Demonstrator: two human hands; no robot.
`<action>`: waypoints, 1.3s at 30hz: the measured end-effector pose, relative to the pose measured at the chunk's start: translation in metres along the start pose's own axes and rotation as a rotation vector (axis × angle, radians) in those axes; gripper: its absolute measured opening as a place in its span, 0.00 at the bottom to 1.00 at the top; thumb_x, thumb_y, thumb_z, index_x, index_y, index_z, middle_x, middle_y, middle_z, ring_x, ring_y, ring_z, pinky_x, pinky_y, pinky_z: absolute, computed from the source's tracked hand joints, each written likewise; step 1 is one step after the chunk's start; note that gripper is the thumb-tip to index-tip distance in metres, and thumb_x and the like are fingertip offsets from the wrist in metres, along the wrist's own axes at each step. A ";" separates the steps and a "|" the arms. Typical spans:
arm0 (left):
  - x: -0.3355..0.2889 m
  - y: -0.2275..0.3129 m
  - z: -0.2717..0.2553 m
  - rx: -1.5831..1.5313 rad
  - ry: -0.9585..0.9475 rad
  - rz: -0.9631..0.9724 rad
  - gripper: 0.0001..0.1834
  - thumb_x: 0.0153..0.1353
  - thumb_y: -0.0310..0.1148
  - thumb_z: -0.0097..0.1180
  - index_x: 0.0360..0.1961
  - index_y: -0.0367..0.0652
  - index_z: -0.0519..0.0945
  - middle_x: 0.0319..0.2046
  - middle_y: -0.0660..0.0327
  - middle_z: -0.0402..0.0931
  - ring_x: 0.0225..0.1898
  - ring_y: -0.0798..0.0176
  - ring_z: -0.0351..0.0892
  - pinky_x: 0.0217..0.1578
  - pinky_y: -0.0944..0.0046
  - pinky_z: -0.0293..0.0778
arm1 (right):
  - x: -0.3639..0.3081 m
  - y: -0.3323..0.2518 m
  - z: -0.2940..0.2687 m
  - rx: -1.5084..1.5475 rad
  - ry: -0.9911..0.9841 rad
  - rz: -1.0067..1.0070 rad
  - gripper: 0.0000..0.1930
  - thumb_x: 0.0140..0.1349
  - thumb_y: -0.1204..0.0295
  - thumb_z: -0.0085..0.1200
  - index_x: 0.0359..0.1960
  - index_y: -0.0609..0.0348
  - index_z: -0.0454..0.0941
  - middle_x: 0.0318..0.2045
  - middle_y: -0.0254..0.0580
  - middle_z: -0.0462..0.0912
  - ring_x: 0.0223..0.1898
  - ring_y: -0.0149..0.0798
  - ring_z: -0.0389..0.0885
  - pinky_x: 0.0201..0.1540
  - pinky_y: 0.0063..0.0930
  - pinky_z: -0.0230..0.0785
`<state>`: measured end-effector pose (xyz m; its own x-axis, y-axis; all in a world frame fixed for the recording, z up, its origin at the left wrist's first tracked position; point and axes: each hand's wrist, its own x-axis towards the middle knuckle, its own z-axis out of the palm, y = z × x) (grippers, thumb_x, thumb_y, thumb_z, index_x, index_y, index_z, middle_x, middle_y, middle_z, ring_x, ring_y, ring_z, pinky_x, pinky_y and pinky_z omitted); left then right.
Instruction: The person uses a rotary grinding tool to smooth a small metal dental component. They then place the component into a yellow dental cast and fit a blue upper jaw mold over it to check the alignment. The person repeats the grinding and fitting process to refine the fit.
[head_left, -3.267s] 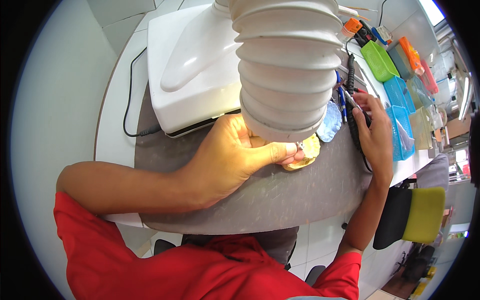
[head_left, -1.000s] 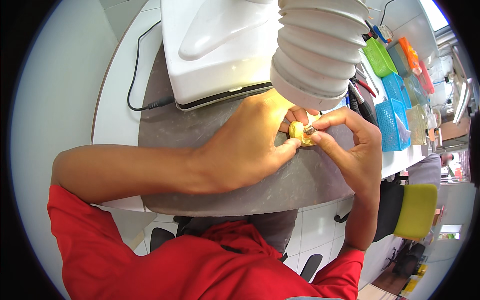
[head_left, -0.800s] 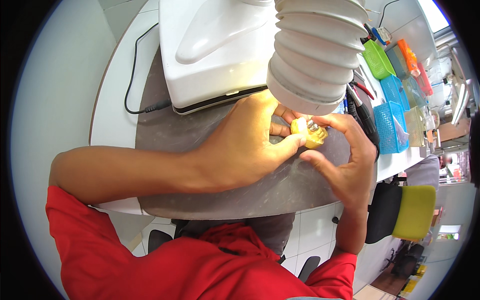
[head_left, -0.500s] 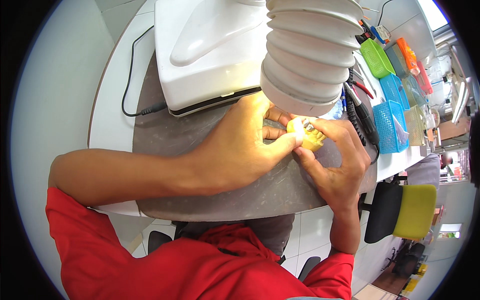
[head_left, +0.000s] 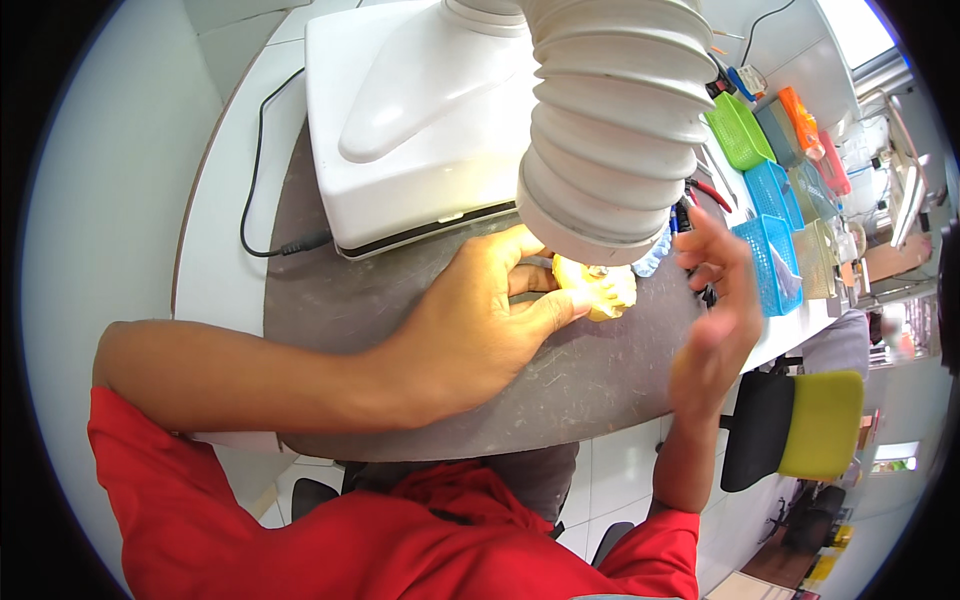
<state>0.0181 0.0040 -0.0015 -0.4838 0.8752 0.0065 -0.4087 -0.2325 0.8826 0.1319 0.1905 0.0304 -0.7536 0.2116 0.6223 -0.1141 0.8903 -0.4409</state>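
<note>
My left hand (head_left: 480, 325) grips a yellow dental model (head_left: 608, 298) between thumb and fingers, low over the grey mat (head_left: 590, 375). Light falls brightly on the model, and a small silver-coloured piece sits on its teeth, partly under the hose mouth. To the right, my right hand (head_left: 722, 305) is raised away from the model, slightly blurred. Its fingers are bent, with the thumb apart from them, and nothing shows between them. Pens and dark tools lie partly hidden behind that hand. A blue lump (head_left: 652, 256) lies just beyond the model.
A ribbed white hose (head_left: 615, 130) hangs directly above the model. The white machine (head_left: 420, 130) stands behind my left hand, a black cable (head_left: 262, 170) at its left. Blue baskets (head_left: 768, 262) and a green basket (head_left: 740, 132) line the right side. A chair (head_left: 822, 425) stands beyond the table edge.
My right hand has let go of the dental model and moved right and up toward the tools. My left hand still holds the model, now slightly lower and further left.
</note>
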 end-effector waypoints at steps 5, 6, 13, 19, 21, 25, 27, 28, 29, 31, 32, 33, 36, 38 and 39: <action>-0.003 -0.003 0.003 0.077 0.076 0.051 0.20 0.67 0.22 0.53 0.58 0.29 0.68 0.52 0.52 0.77 0.56 0.62 0.77 0.55 0.65 0.74 | 0.017 0.028 0.005 -0.402 -0.098 0.236 0.13 0.62 0.65 0.62 0.43 0.61 0.82 0.34 0.44 0.81 0.33 0.39 0.82 0.33 0.33 0.69; -0.003 -0.004 0.003 0.069 0.091 0.077 0.16 0.67 0.22 0.51 0.55 0.29 0.71 0.49 0.52 0.80 0.53 0.63 0.79 0.52 0.66 0.76 | 0.016 0.032 0.008 -0.375 -0.111 0.220 0.11 0.61 0.67 0.62 0.41 0.61 0.82 0.34 0.43 0.81 0.32 0.38 0.82 0.32 0.32 0.69; -0.002 0.003 0.001 -0.096 -0.012 -0.047 0.24 0.72 0.24 0.47 0.66 0.31 0.59 0.61 0.51 0.67 0.63 0.58 0.71 0.61 0.57 0.74 | 0.007 0.024 0.008 -0.187 -0.064 0.364 0.10 0.57 0.75 0.61 0.41 0.60 0.79 0.39 0.43 0.85 0.36 0.36 0.86 0.33 0.28 0.78; -0.002 0.000 -0.001 -0.184 0.000 -0.027 0.22 0.74 0.28 0.41 0.67 0.35 0.59 0.62 0.52 0.67 0.63 0.56 0.70 0.63 0.52 0.72 | -0.010 0.020 -0.014 -0.364 0.061 -0.084 0.17 0.48 0.82 0.66 0.41 0.59 0.79 0.39 0.44 0.83 0.37 0.40 0.84 0.35 0.33 0.79; -0.001 -0.006 -0.003 -0.218 0.019 -0.029 0.22 0.75 0.29 0.39 0.67 0.37 0.59 0.62 0.52 0.67 0.63 0.54 0.70 0.63 0.49 0.72 | -0.023 0.016 -0.022 -0.502 -0.103 -0.269 0.20 0.44 0.82 0.68 0.42 0.59 0.79 0.40 0.44 0.82 0.37 0.43 0.83 0.36 0.35 0.78; -0.002 -0.008 -0.005 -0.302 0.052 -0.113 0.19 0.76 0.31 0.38 0.63 0.34 0.61 0.59 0.51 0.68 0.60 0.54 0.72 0.59 0.50 0.76 | -0.035 0.002 -0.027 -0.374 -0.312 -0.197 0.23 0.43 0.75 0.73 0.44 0.58 0.79 0.41 0.45 0.80 0.42 0.48 0.82 0.41 0.38 0.76; 0.000 -0.008 -0.002 -0.245 0.068 -0.078 0.18 0.77 0.36 0.38 0.55 0.29 0.65 0.53 0.50 0.73 0.53 0.56 0.78 0.54 0.58 0.81 | -0.034 0.001 -0.025 -0.319 -0.270 -0.069 0.28 0.47 0.70 0.73 0.51 0.57 0.78 0.43 0.46 0.82 0.45 0.47 0.81 0.44 0.38 0.76; 0.001 -0.009 -0.002 -0.238 0.065 -0.072 0.18 0.76 0.35 0.38 0.55 0.29 0.66 0.52 0.50 0.73 0.53 0.56 0.78 0.54 0.59 0.81 | -0.032 0.003 -0.024 -0.299 -0.268 -0.004 0.29 0.48 0.69 0.73 0.54 0.57 0.77 0.44 0.47 0.82 0.45 0.46 0.82 0.45 0.37 0.76; 0.001 -0.009 -0.002 -0.232 0.065 -0.065 0.18 0.76 0.35 0.39 0.56 0.29 0.66 0.52 0.49 0.73 0.53 0.57 0.78 0.54 0.60 0.81 | -0.030 0.004 -0.022 -0.276 -0.267 0.060 0.31 0.48 0.68 0.73 0.56 0.57 0.76 0.45 0.48 0.83 0.45 0.45 0.82 0.46 0.36 0.76; 0.000 -0.008 -0.002 -0.176 0.038 -0.076 0.19 0.75 0.33 0.41 0.59 0.30 0.64 0.55 0.50 0.71 0.56 0.57 0.76 0.57 0.58 0.78 | -0.023 0.004 -0.025 -0.239 -0.317 0.192 0.34 0.47 0.67 0.72 0.58 0.59 0.75 0.46 0.48 0.83 0.45 0.42 0.83 0.46 0.34 0.76; -0.001 0.000 -0.001 -0.124 0.019 -0.093 0.20 0.75 0.31 0.42 0.63 0.31 0.62 0.58 0.51 0.70 0.60 0.56 0.73 0.59 0.55 0.76 | -0.020 0.004 -0.025 -0.215 -0.345 0.254 0.35 0.47 0.67 0.72 0.59 0.60 0.75 0.46 0.48 0.84 0.45 0.41 0.83 0.47 0.32 0.76; -0.002 0.005 -0.001 -0.073 0.000 -0.110 0.23 0.74 0.30 0.43 0.66 0.32 0.61 0.62 0.51 0.68 0.64 0.54 0.70 0.62 0.52 0.74 | -0.018 0.005 -0.023 -0.133 -0.318 0.321 0.35 0.46 0.67 0.72 0.59 0.61 0.75 0.46 0.47 0.84 0.44 0.39 0.83 0.47 0.31 0.76; -0.001 -0.004 0.000 -0.035 -0.027 0.009 0.24 0.72 0.26 0.48 0.66 0.31 0.61 0.61 0.52 0.68 0.64 0.57 0.70 0.62 0.55 0.74 | -0.014 0.006 -0.018 0.122 -0.221 0.468 0.35 0.46 0.67 0.72 0.58 0.63 0.75 0.46 0.45 0.83 0.45 0.36 0.83 0.47 0.29 0.75; 0.000 -0.003 0.000 -0.040 -0.026 -0.026 0.26 0.69 0.24 0.52 0.66 0.31 0.61 0.61 0.53 0.69 0.63 0.59 0.71 0.62 0.57 0.73 | -0.015 0.006 -0.013 0.310 -0.128 0.495 0.35 0.46 0.66 0.73 0.58 0.63 0.74 0.47 0.45 0.83 0.45 0.34 0.82 0.47 0.27 0.75; 0.000 -0.002 0.001 -0.043 -0.027 -0.046 0.27 0.68 0.23 0.53 0.66 0.30 0.61 0.61 0.53 0.70 0.63 0.60 0.71 0.62 0.58 0.72 | -0.016 0.004 -0.011 0.357 -0.110 0.480 0.36 0.46 0.66 0.73 0.59 0.63 0.74 0.47 0.45 0.83 0.46 0.35 0.82 0.48 0.27 0.75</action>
<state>0.0192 0.0050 -0.0031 -0.4425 0.8965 -0.0205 -0.4633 -0.2090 0.8612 0.1504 0.1952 0.0259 -0.8350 0.4959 0.2386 0.0589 0.5116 -0.8572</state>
